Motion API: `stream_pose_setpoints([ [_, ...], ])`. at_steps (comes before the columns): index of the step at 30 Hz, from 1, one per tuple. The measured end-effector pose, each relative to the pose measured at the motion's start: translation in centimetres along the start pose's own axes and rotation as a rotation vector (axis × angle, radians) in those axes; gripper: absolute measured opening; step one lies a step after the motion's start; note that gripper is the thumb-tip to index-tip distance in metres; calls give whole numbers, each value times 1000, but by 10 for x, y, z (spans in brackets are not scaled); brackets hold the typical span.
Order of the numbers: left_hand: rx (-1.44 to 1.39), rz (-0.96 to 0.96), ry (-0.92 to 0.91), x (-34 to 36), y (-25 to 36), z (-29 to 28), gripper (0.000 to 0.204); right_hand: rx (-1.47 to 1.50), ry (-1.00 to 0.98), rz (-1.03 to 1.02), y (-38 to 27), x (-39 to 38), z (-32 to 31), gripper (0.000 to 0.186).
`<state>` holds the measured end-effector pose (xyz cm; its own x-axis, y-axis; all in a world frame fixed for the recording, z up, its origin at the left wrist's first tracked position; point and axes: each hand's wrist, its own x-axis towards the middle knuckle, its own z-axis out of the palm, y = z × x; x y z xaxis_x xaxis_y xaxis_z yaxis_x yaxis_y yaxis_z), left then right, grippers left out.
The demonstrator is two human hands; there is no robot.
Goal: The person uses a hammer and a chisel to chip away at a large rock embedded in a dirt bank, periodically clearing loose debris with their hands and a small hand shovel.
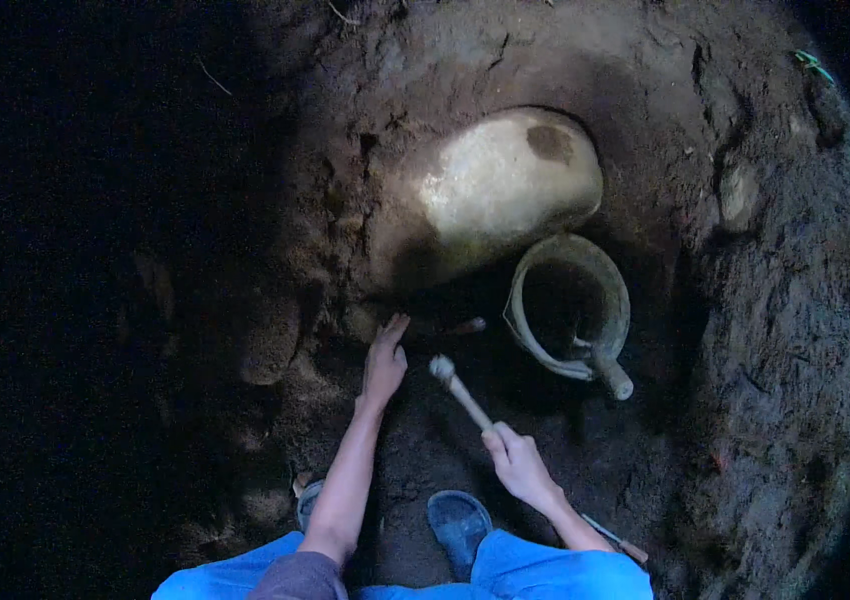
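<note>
My left hand [385,360] reaches forward with fingers extended, over or on the dark earth below a large pale, smooth rock [500,175]; whether it touches cannot be told. My right hand [515,460] grips a pale handled tool [467,398] with a rounded head, held to the right of the left hand. A short handle [463,327] lies in shadow just beyond my hands; its far part is hidden. An old pale bucket [613,285] stands right of them, with a cylindrical handle [613,376] at its lower rim.
Rough dirt walls [775,290] curve around the pit, deep shadow at the left. My sandalled feet [457,525] are below. A slim tool [625,545] lies by my right forearm, partly hidden. A green strand [813,65] shows at upper right.
</note>
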<state>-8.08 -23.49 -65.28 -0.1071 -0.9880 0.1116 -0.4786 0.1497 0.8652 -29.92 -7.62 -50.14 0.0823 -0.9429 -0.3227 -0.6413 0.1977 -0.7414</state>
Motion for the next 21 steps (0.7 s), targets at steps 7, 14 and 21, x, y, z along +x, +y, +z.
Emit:
stream_pose_setpoints([
  [7, -59, 0, -31, 1, 13, -3, 55, 336, 570, -211, 3, 31, -26, 16],
  [14, -11, -65, -55, -11, 6, -10, 54, 5, 326, -10, -25, 29, -19, 22],
  [21, -34, -29, -39, -4, 8, -6, 54, 231, 511, -188, 12, 44, -9, 31],
])
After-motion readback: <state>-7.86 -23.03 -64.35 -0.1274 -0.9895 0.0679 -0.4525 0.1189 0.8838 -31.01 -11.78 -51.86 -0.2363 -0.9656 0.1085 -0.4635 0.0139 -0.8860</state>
